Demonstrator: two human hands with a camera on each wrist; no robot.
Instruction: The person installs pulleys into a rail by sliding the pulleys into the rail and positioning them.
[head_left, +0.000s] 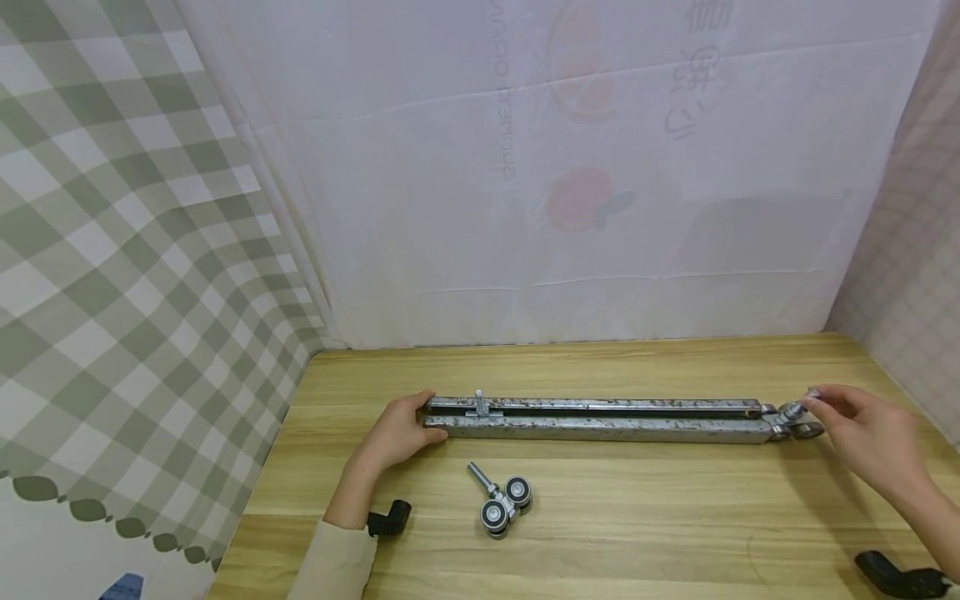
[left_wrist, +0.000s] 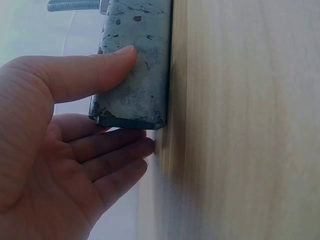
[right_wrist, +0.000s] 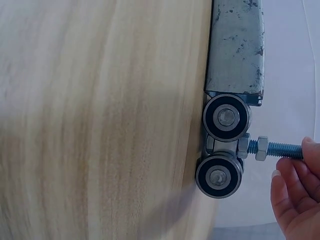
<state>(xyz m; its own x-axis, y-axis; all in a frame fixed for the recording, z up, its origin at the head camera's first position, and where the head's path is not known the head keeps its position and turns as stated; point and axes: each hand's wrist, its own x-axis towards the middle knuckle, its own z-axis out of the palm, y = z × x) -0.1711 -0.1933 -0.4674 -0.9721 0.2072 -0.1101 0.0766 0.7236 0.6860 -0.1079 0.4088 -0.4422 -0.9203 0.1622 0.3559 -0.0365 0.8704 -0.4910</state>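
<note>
A long, worn steel track rail [head_left: 600, 429] lies across the table with its slot upward. At its left end my left hand [head_left: 397, 432] holds it, thumb on the near side face and fingers around the far side and end. A threaded bolt [head_left: 480, 402] stands up from the slot near that end. At the right end, my right hand [head_left: 873, 429] pinches the threaded stem [right_wrist: 284, 149] of a roller trolley [right_wrist: 220, 176]. The trolley's wheels line up with the rail's open end, one wheel right at the opening. A second roller trolley [head_left: 495, 518] lies loose in front of the rail.
The wood-grain table [head_left: 637, 533] ends at a white printed cloth [head_left: 465, 208] behind. Green checked cloth [head_left: 150, 250] hangs on the left, and a pale curtain [head_left: 911, 275] on the right. Black wrist devices [head_left: 390, 518] show beside both forearms.
</note>
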